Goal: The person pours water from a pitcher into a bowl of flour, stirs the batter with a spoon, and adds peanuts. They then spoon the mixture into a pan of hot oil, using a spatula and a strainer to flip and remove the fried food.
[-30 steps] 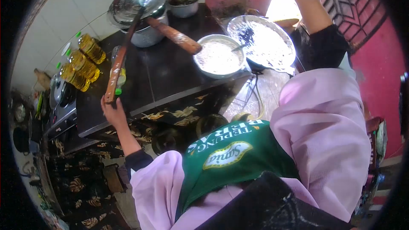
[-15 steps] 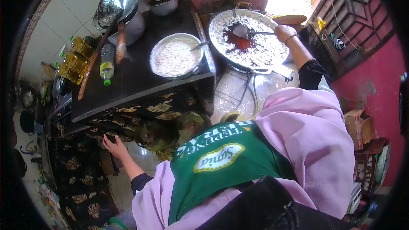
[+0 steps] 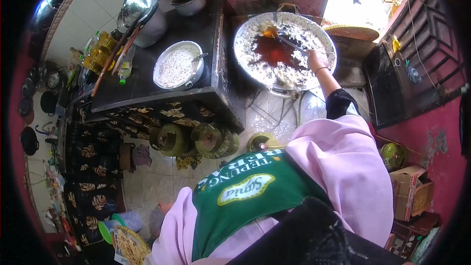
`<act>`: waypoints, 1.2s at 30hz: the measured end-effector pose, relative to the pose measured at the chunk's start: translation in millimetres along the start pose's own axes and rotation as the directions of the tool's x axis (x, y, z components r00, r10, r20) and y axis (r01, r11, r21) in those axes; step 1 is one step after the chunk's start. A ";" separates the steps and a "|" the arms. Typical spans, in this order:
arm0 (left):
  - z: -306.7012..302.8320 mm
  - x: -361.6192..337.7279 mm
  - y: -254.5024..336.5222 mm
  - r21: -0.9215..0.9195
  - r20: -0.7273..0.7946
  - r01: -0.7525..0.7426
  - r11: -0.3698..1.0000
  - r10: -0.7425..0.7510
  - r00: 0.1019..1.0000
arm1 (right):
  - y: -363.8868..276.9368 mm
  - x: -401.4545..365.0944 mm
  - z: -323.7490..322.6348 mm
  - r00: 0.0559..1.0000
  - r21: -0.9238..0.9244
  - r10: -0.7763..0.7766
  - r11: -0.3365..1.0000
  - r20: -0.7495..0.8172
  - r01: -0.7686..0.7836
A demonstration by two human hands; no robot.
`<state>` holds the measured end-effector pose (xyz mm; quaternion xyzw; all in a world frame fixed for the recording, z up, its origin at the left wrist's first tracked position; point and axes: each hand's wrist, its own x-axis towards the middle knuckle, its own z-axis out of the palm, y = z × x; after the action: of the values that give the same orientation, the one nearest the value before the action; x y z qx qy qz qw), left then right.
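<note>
A wide pan (image 3: 237, 61) holds dark reddish-brown liquid, with white crumbly clumps around its edge. My right hand (image 3: 318, 60) is closed around the handle of a ladle (image 3: 292, 44) over the pan's right side. The ladle's head is dipped near the far edge of the liquid and is partly hidden. On the dark counter to the left stands a pot of pale, speckled mixture (image 3: 177, 64) with a spoon handle (image 3: 200, 56) sticking out. Beside my left sleeve (image 3: 177, 216) only a small blurred bit shows that may be my left hand; its fingers cannot be made out.
Two green gas cylinders (image 3: 212, 140) stand under the dark counter (image 3: 162, 99). On it are a large pot (image 3: 151, 28), a smaller pot (image 3: 190, 4), oil bottles (image 3: 100, 51) and a plastic bottle (image 3: 125, 70). Cardboard boxes (image 3: 407, 191) sit at the right; a basket (image 3: 131, 245) is low left.
My right hand and the ladle have moved nearer and left over the pan, and the ladle's head is now in the liquid. My left hand has drawn back from beside the counter.
</note>
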<state>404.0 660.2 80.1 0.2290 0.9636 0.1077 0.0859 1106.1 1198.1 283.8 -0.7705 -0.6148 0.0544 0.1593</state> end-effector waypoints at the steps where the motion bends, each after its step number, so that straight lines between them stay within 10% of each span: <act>1: 2.1 -8.6 -8.9 0.018 0.011 0.060 0.998 -0.061 0.998 | -1.9 0.6 1.0 1.000 0.028 0.013 1.000 -0.007 -0.012; 26: 113.2 -3.5 4.1 -0.008 0.202 -0.047 0.999 0.048 0.978 | 49.6 -22.5 -101.4 0.977 -0.389 -0.200 0.896 0.074 0.213; 36: 141.9 -43.1 91.6 -0.177 0.159 -0.181 0.968 0.209 0.965 | 64.2 -25.2 -230.3 0.915 -0.823 -0.403 0.511 0.024 0.247</act>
<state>511.2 744.1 -28.8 0.3241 0.9130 0.1722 0.1780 1224.2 1120.2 478.1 -0.6284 -0.6879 -0.3298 -0.1519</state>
